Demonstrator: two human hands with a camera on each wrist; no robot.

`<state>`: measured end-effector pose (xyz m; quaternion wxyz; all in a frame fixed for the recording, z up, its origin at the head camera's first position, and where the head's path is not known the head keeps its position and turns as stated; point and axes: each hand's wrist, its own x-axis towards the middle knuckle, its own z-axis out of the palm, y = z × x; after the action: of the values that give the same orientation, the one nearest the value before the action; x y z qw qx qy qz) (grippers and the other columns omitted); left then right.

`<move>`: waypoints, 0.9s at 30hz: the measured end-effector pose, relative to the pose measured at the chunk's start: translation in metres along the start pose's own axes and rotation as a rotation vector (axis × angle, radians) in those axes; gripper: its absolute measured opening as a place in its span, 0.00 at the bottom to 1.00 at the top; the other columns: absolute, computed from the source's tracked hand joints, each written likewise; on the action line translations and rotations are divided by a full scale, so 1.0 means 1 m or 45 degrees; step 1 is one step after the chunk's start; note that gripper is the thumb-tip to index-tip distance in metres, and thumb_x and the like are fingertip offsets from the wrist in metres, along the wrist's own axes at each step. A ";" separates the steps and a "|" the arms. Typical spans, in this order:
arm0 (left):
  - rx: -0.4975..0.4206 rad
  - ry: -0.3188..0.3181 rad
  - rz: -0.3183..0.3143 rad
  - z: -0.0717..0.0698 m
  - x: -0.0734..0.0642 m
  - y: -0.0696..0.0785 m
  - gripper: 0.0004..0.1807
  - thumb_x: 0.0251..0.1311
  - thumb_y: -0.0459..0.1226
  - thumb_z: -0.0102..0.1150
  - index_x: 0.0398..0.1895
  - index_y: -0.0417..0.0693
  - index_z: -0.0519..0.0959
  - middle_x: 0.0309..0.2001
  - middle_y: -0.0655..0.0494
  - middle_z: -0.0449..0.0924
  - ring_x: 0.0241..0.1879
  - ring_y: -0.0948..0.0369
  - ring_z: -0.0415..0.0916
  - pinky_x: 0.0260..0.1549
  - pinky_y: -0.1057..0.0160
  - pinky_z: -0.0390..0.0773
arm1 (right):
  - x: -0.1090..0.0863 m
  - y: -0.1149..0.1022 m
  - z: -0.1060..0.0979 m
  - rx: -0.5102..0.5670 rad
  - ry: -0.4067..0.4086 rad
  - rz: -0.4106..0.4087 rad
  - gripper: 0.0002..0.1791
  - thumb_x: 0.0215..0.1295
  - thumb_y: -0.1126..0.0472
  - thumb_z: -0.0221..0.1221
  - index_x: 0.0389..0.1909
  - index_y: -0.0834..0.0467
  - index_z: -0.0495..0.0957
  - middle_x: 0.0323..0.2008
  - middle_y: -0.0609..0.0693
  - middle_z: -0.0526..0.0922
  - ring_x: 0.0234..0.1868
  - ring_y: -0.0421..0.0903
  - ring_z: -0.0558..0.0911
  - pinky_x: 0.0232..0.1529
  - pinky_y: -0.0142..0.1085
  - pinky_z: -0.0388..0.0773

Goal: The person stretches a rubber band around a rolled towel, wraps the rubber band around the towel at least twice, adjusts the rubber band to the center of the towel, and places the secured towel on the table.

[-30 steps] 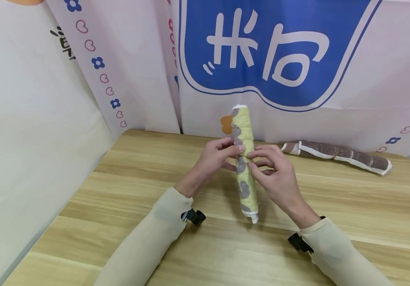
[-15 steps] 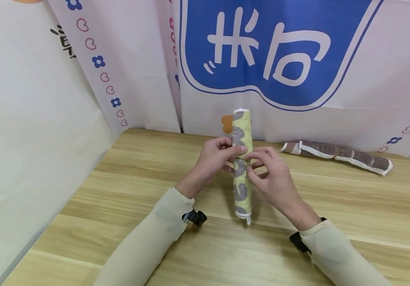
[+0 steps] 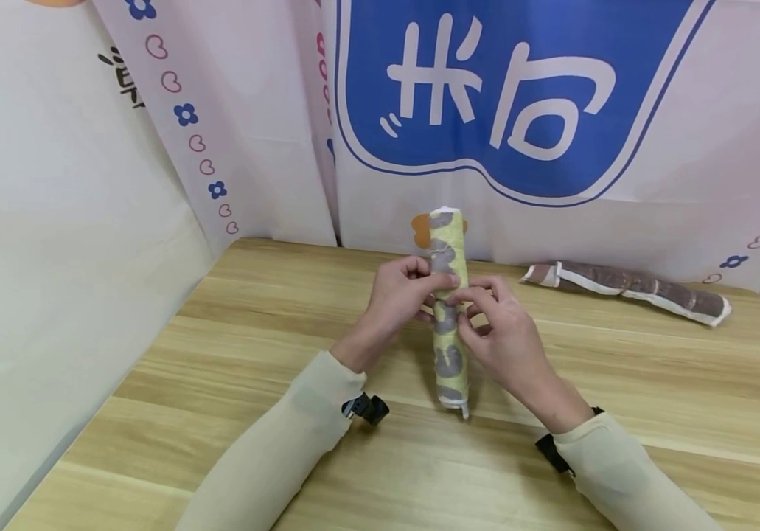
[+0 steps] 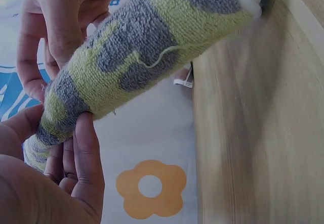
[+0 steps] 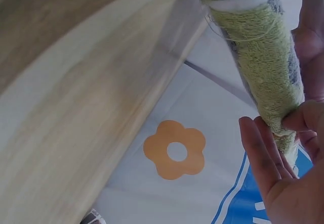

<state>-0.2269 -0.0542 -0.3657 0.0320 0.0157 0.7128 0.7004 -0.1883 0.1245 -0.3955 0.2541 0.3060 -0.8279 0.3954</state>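
Observation:
A rolled towel (image 3: 449, 358), yellow-green with grey patches and white edging, stands nearly upright above the table between both hands. My left hand (image 3: 399, 299) grips its middle from the left, thumb across the front. From the right, my right hand (image 3: 506, 332) pinches the roll just below the left thumb, its forefinger lying over the front. In the left wrist view the towel (image 4: 126, 47) narrows where the fingers hold it, and a loose thread hangs on its surface. The right wrist view shows the right thumb pressed to the towel (image 5: 263, 57); whether a band circles it I cannot tell.
A brown rolled towel (image 3: 638, 291) with white edging lies at the back right of the wooden table (image 3: 419, 472), close to the backdrop. The printed cloth backdrop (image 3: 273, 184) rises right behind the table's far edge. A white cloth wall (image 3: 68, 221) stands at left.
The yellow-green towel has turned about its length, bringing more grey patches to the front, and its top has sunk slightly. My right forefinger has moved left across it. The brown roll stays put.

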 end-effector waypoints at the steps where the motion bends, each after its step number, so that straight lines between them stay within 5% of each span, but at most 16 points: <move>1: 0.005 0.000 0.001 0.000 0.000 0.000 0.14 0.58 0.39 0.77 0.32 0.44 0.78 0.38 0.50 0.85 0.29 0.59 0.83 0.25 0.59 0.86 | 0.000 0.000 0.001 0.010 -0.004 0.005 0.16 0.58 0.83 0.65 0.42 0.62 0.83 0.53 0.61 0.77 0.41 0.53 0.86 0.32 0.33 0.86; 7: -0.067 0.042 0.063 -0.007 0.004 0.003 0.12 0.61 0.38 0.75 0.34 0.42 0.80 0.37 0.49 0.84 0.28 0.59 0.81 0.23 0.61 0.85 | -0.001 0.000 0.005 0.044 -0.035 0.003 0.12 0.61 0.82 0.63 0.35 0.62 0.81 0.52 0.61 0.79 0.43 0.54 0.87 0.34 0.33 0.87; 15: -0.145 -0.031 0.055 -0.003 0.003 0.003 0.12 0.66 0.38 0.74 0.42 0.40 0.82 0.43 0.47 0.84 0.36 0.56 0.85 0.34 0.53 0.89 | -0.001 -0.003 -0.004 0.210 0.023 0.265 0.14 0.73 0.70 0.64 0.55 0.67 0.76 0.51 0.60 0.82 0.39 0.54 0.89 0.34 0.36 0.87; 20: -0.199 -0.042 0.085 0.003 0.001 0.001 0.13 0.66 0.37 0.73 0.47 0.39 0.82 0.43 0.46 0.84 0.37 0.56 0.85 0.35 0.53 0.89 | 0.004 -0.005 -0.010 0.146 -0.028 0.404 0.26 0.71 0.59 0.71 0.63 0.66 0.73 0.56 0.59 0.81 0.43 0.54 0.87 0.35 0.41 0.87; 27: -0.244 -0.017 0.117 0.006 0.002 -0.002 0.15 0.66 0.37 0.73 0.49 0.38 0.83 0.42 0.46 0.85 0.37 0.56 0.86 0.34 0.53 0.89 | 0.006 -0.002 -0.010 0.008 -0.052 0.366 0.32 0.64 0.62 0.75 0.65 0.66 0.73 0.53 0.60 0.81 0.43 0.55 0.86 0.36 0.45 0.86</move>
<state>-0.2281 -0.0479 -0.3673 0.0061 0.0500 0.6409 0.7660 -0.1891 0.1295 -0.3855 0.1769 0.1930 -0.8670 0.4240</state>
